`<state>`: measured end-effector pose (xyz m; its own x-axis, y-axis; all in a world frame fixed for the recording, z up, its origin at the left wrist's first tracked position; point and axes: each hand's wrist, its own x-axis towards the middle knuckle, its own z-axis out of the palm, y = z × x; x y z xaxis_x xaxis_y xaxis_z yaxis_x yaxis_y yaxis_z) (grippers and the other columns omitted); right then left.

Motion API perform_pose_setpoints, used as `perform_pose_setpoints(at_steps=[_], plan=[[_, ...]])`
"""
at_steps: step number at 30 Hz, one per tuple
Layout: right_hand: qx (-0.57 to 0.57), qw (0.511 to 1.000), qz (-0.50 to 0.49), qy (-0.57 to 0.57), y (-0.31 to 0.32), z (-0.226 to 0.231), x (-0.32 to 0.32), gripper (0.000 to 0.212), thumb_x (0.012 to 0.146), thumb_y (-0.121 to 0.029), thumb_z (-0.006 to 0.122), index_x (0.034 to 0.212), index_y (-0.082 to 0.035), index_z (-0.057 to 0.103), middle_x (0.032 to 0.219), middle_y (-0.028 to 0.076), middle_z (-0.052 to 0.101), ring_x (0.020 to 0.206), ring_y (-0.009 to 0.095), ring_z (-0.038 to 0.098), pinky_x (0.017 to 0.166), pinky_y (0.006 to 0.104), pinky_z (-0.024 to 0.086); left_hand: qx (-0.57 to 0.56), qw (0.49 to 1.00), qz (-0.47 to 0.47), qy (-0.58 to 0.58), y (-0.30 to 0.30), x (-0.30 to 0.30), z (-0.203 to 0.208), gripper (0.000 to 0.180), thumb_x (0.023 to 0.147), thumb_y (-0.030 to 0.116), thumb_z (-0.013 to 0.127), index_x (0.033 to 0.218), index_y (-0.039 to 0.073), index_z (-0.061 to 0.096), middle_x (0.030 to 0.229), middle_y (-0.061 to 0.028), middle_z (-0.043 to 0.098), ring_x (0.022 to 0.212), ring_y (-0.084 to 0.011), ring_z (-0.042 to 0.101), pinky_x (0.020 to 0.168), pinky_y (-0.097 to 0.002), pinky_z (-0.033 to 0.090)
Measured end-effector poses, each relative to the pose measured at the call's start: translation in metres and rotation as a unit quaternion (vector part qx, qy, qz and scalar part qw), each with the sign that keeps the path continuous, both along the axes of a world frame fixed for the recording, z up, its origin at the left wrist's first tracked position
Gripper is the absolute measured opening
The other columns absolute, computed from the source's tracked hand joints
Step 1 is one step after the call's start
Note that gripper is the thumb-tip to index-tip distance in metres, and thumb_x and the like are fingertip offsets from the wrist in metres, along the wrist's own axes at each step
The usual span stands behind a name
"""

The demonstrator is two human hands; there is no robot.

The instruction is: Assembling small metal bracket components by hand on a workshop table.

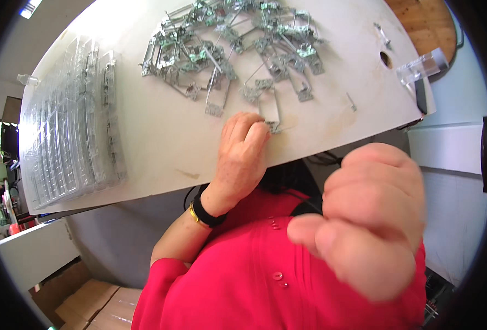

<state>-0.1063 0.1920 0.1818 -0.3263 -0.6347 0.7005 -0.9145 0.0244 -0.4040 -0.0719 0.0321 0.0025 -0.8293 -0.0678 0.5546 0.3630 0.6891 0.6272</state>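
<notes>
Near the table's front edge, my left hand [242, 151] is closed, its fingertips pinched at the near end of a thin metal bracket [278, 105]. That bracket has slim rods and small fittings at both ends, and my fingers cover part of it. My right hand [375, 203] is raised close to the camera over my lap, with its fingers curled in. What it holds, if anything, is hidden. Beyond my left hand lies a tangled heap of similar metal assemblies [199, 52], some with greenish parts.
Clear plastic trays [73, 121] are stacked at the left of the white table [161, 148]. A clear tube with a grey cap [424, 66] lies at the right edge. Small metal pieces [351, 102] lie nearby, with a dark hole [386, 59] in the tabletop. Cardboard [89, 302] is below left.
</notes>
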Motion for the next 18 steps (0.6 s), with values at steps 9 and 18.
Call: perform_pose_setpoints(at_steps=[9, 18], plan=[[0.046, 0.999, 0.022, -0.010, 0.103, 0.019, 0.044, 0.024, 0.087, -0.011, 0.074, 0.089, -0.009, 0.051, 0.075, 0.004, 0.055, 0.056, 0.019, 0.052, 0.056, 0.0359, 0.045, -0.008, 1.000, 0.004, 0.013, 0.003, 0.000, -0.006, 0.012, 0.092, -0.004, 0.069, 0.102, 0.000, 0.064, 0.112, -0.0171, 0.067, 0.108, -0.0370, 0.064, 0.097, -0.0440, 0.050], [0.147, 0.982, 0.111, -0.029, 0.389, 0.062, 0.073, 0.020, 0.097, -0.014, 0.066, 0.102, -0.007, 0.048, 0.082, 0.006, 0.056, 0.061, 0.020, 0.056, 0.059, 0.0360, 0.049, 0.045, 0.998, 0.049, 0.011, -0.032, 0.014, -0.043, 0.023, 0.077, -0.012, 0.062, 0.095, 0.002, 0.057, 0.106, -0.0154, 0.063, 0.103, -0.0374, 0.061, 0.098, -0.0453, 0.049]])
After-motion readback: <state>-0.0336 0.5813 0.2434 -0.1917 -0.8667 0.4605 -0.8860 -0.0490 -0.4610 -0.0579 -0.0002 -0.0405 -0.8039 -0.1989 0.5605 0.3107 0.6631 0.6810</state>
